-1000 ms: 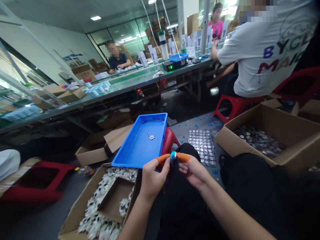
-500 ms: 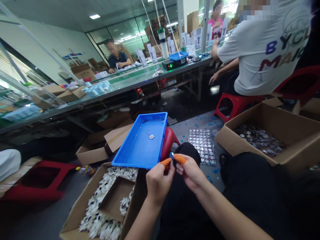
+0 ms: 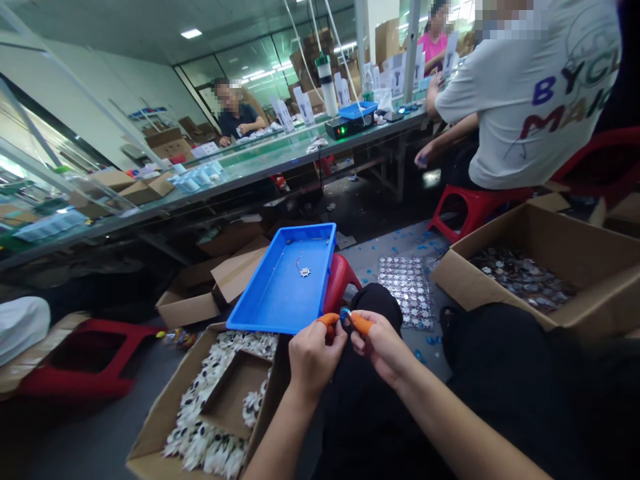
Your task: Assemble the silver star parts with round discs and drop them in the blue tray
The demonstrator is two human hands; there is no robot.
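My left hand (image 3: 315, 353) and my right hand (image 3: 381, 343) meet above my knees, each with orange finger covers. Between their fingertips is a small round blue and silver piece (image 3: 345, 313), pinched from both sides; its finer detail is too small to make out. Just beyond the hands, a blue tray (image 3: 265, 293) rests on a red stool (image 3: 342, 279). A small star-shaped metal part (image 3: 305, 272) with a thin red wire lies in the tray.
At lower left stands a cardboard box (image 3: 150, 437) of white parts with dark ovals. Another box (image 3: 480, 293) at right contains many flat parts. A clear sheet of star-shaped parts (image 3: 406, 290) lies on the floor. Co-workers sit along a long workbench (image 3: 280, 157).
The small piece has turned between my fingertips and shows more blue and silver. My hands stay almost in place. A co-worker's lower hand at right has shifted slightly.
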